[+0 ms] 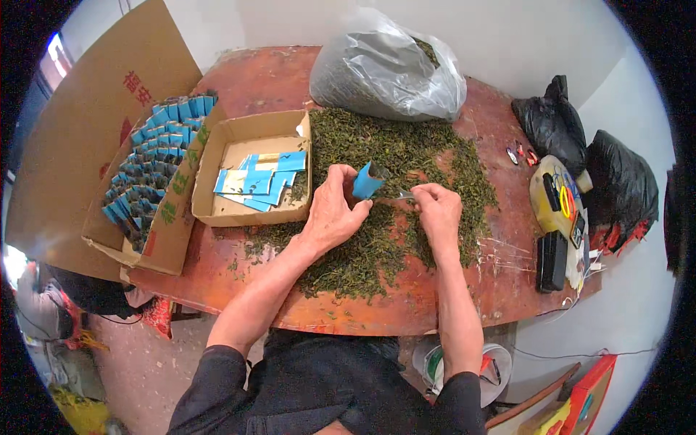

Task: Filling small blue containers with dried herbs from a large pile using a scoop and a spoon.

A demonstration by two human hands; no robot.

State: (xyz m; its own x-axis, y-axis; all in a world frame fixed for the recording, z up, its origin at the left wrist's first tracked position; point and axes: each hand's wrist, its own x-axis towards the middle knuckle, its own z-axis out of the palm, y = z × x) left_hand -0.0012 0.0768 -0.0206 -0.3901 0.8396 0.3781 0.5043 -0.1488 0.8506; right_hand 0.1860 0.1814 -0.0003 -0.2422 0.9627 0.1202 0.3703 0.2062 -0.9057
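Observation:
My left hand point(334, 209) holds a small blue paper packet point(368, 182) whose mouth gapes toward the upper right. Between the thumb and fingers of my right hand point(439, 209) is a small metal spoon point(404, 194), its tip just right of the packet. Under both hands, loose dried tea leaves point(353, 250) are spread over a red wooden table point(375, 321). To the left, a shallow cardboard box point(250, 220) holds several flat blue-and-cream packets point(247, 182) and a few scattered leaves.
A larger cardboard carton point(179, 239) at far left holds rows of upright blue packets point(157, 155). Behind the leaves sits a clear plastic bag point(380, 70) of leaves. Black bags point(620, 185), a yellow container point(535, 209) and a black case point(551, 261) line the right. Below stands a bucket point(503, 375).

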